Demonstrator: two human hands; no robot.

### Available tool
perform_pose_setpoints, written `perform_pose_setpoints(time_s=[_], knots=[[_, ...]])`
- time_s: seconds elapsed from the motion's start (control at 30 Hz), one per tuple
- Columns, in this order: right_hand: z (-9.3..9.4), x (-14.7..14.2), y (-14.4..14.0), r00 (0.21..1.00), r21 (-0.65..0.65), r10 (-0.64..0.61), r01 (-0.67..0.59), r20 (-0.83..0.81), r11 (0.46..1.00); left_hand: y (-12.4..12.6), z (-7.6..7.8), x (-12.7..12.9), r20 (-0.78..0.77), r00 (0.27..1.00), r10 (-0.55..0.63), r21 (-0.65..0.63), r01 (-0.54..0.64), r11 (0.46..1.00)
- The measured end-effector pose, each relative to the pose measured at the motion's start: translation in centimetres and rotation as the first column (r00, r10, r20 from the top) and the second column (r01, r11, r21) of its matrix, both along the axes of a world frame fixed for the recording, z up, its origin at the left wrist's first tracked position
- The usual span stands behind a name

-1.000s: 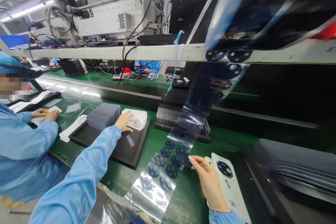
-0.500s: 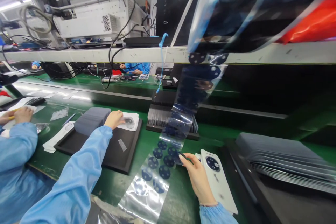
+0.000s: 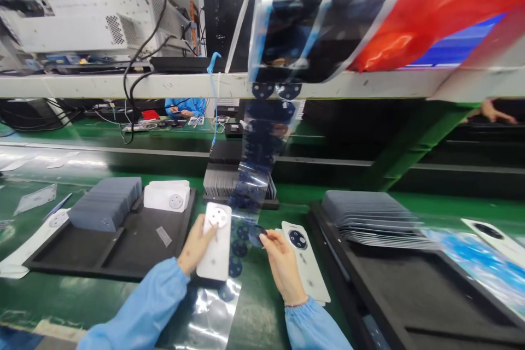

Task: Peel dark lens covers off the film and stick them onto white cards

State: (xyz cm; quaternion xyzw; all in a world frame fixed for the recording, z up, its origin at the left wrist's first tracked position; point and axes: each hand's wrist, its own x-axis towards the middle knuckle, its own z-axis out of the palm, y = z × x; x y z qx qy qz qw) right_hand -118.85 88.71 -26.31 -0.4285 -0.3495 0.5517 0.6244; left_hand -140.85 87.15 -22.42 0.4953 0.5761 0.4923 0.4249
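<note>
My left hand point(image 3: 196, 245) grips a white phone back cover point(image 3: 215, 241) by its left edge, holding it over the clear film strip point(image 3: 250, 175) of dark round stickers that hangs from above. In my right hand point(image 3: 282, 266), one dark round sticker point(image 3: 256, 235) is pinched between the fingertips, close to the cover's right edge. Just right of that hand, a second white cover point(image 3: 305, 260) with a dark camera ring lies flat on the green belt.
A black tray point(image 3: 110, 240) at left carries a grey stack point(image 3: 104, 209) and a pile of white covers point(image 3: 167, 196). Another black tray point(image 3: 414, 290) with grey sheets sits at right. A white rail point(image 3: 164, 85) crosses overhead. A red sheet point(image 3: 426, 5) hangs at top right.
My left hand left the pile on the tray and brought a white cover to the film strip. My right hand has a sticker off the strip. The view shifted right.
</note>
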Motion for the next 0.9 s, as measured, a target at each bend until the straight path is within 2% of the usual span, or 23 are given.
perform_pose_setpoints(time_s=[0.1, 0.2, 0.37, 0.47, 0.57, 0.9], knots=[[0.1, -0.1, -0.3, 1.0, 0.019, -0.01, 0.01, 0.018, 1.0, -1.0, -1.8, 4.0, 0.156, 0.985, -0.074, -0.039, 0.081, 0.996], [0.2, -0.6, -0.8, 0.998, 0.038, -0.004, 0.002, 0.059, 0.999, -1.4, -2.6, 5.7, 0.251, 0.961, -0.116, -0.046, 0.132, 0.99], [0.7, -1.6, -1.8, 0.985, 0.102, -0.021, 0.003, 0.172, 0.995, -2.1, -2.7, 5.9, 0.312, 0.93, -0.194, -0.032, 0.215, 0.976], [0.8, -1.8, -2.2, 0.971, 0.145, -0.055, 0.021, 0.234, 0.989, -2.6, -2.9, 5.8, 0.229, 0.945, -0.234, 0.016, 0.237, 0.971], [0.7, -1.8, -2.4, 0.958, 0.18, -0.089, 0.04, 0.274, 0.983, -2.9, -3.0, 5.8, 0.149, 0.952, -0.268, 0.013, 0.27, 0.963], [0.8, -1.9, -2.9, 0.93, 0.275, -0.161, 0.068, 0.332, 0.959, -3.3, -2.8, 5.9, 0.137, 0.943, -0.303, 0.027, 0.302, 0.953]])
